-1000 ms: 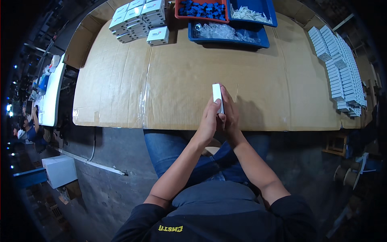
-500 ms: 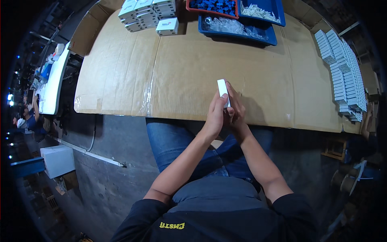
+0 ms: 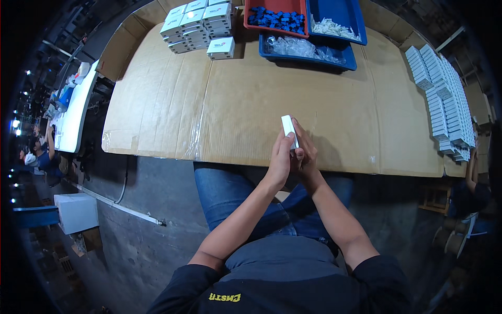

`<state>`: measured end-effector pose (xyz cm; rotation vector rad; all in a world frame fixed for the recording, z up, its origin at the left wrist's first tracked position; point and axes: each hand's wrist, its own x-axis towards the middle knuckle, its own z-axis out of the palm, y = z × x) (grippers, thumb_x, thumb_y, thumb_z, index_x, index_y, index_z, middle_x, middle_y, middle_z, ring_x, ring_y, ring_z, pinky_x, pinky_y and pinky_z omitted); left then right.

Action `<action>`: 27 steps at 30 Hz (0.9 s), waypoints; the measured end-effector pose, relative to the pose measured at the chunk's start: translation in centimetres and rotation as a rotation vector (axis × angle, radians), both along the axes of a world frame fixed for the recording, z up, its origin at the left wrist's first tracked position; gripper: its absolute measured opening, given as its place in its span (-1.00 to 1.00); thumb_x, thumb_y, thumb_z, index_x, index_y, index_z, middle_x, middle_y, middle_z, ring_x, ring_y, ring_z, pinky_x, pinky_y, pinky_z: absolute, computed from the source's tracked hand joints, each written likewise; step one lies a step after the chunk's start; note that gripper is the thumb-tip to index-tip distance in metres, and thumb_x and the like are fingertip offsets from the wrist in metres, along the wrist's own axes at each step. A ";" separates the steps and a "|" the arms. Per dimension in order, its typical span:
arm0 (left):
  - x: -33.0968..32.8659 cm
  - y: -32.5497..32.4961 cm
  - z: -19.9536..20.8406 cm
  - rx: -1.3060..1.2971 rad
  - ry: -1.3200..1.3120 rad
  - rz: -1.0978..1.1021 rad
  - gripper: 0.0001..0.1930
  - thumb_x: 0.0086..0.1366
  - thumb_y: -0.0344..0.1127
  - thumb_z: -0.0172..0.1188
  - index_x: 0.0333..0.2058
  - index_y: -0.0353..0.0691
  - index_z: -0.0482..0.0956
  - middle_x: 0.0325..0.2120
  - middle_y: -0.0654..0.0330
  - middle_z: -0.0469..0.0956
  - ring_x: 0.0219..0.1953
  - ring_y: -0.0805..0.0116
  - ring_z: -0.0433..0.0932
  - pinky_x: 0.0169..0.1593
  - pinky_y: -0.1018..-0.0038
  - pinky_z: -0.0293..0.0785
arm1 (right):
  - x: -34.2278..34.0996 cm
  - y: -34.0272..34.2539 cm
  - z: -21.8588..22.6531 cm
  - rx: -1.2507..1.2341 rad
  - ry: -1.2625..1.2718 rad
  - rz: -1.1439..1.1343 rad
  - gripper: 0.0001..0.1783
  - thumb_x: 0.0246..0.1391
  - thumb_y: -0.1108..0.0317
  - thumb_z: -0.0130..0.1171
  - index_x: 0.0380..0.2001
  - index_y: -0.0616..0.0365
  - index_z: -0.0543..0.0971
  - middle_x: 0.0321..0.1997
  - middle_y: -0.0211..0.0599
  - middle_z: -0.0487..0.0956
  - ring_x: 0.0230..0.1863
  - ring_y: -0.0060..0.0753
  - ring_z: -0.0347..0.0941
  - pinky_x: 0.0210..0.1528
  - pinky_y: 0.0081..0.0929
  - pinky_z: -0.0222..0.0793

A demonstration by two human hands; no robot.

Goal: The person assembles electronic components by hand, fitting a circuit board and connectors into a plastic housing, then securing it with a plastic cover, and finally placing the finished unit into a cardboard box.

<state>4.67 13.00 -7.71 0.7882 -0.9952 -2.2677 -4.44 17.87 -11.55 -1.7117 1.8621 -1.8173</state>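
Note:
Between my two hands, over the near part of the cardboard-covered table (image 3: pixel 261 99), stands a small white box (image 3: pixel 288 125), its narrow side turned up. My left hand (image 3: pixel 281 161) presses it from the left with the thumb lying along its near end. On the other side my right hand (image 3: pixel 307 152) closes against it, fingers stretched along its right face and thumb curled at the near end. The palms hide most of the box's broad faces.
White boxes (image 3: pixel 196 23) are stacked at the far left, one box (image 3: pixel 220 48) standing in front. Trays at the back hold blue parts (image 3: pixel 277 21), white pieces (image 3: pixel 332 29) and clear plastic pieces (image 3: pixel 298 47). Rows of small boxes (image 3: pixel 444 99) line the right edge; another person's arm (image 3: pixel 471 170) shows beyond.
The whole view has shifted, so the table and trays sit slightly lower in the picture. Both hands keep the same hold on the white box.

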 end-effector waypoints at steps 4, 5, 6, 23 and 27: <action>-0.1 -0.3 -0.4 -0.003 0.075 -0.012 -0.58 0.51 0.00 -0.01 0.16 -0.14 0.39 -0.30 0.41 0.44 -0.39 0.67 0.43 -0.34 0.67 0.42 | -0.4 0.1 0.3 -0.009 -0.066 0.051 -0.21 0.50 -0.18 -0.31 0.35 0.35 0.36 0.39 0.20 0.41 0.39 0.18 0.38 0.37 -0.12 0.34; 0.0 -0.8 -1.1 -0.006 0.050 -0.030 -0.52 0.50 -0.02 -0.01 0.25 -0.15 0.33 -0.19 0.35 0.46 -0.27 0.61 0.46 -0.23 0.62 0.45 | -0.5 0.1 0.6 0.002 -0.094 0.086 -0.22 0.50 -0.17 -0.29 0.35 0.34 0.35 0.41 0.17 0.39 0.43 0.13 0.35 0.40 -0.13 0.29; 0.1 -1.2 -1.6 -0.009 0.024 -0.048 -0.45 0.50 -0.04 -0.01 0.35 -0.16 0.27 -0.09 0.29 0.47 -0.16 0.54 0.49 -0.12 0.56 0.47 | -0.6 -0.1 0.9 -0.001 -0.092 0.088 -0.22 0.50 -0.17 -0.29 0.35 0.34 0.35 0.41 0.17 0.39 0.43 0.13 0.35 0.40 -0.13 0.29; -2.3 -5.7 -5.5 -0.539 0.149 0.008 -0.37 0.59 -0.23 -0.05 0.50 -0.32 0.01 0.50 0.04 0.08 0.53 0.23 0.03 0.51 0.33 -0.06 | 0.8 -0.9 -0.7 0.181 -0.298 0.016 -0.44 0.48 0.34 -0.12 0.46 0.25 0.24 0.53 0.01 0.27 0.52 -0.02 0.23 0.45 -0.25 0.23; -1.9 -5.6 -6.5 -0.536 0.110 0.009 -0.37 0.58 -0.21 -0.03 0.48 -0.35 0.05 0.47 0.03 0.14 0.49 0.21 0.12 0.48 0.34 0.02 | 1.1 -0.9 -0.5 0.179 -0.293 0.012 -0.45 0.48 0.36 -0.18 0.45 0.34 0.23 0.53 0.03 0.27 0.51 -0.01 0.24 0.44 -0.25 0.24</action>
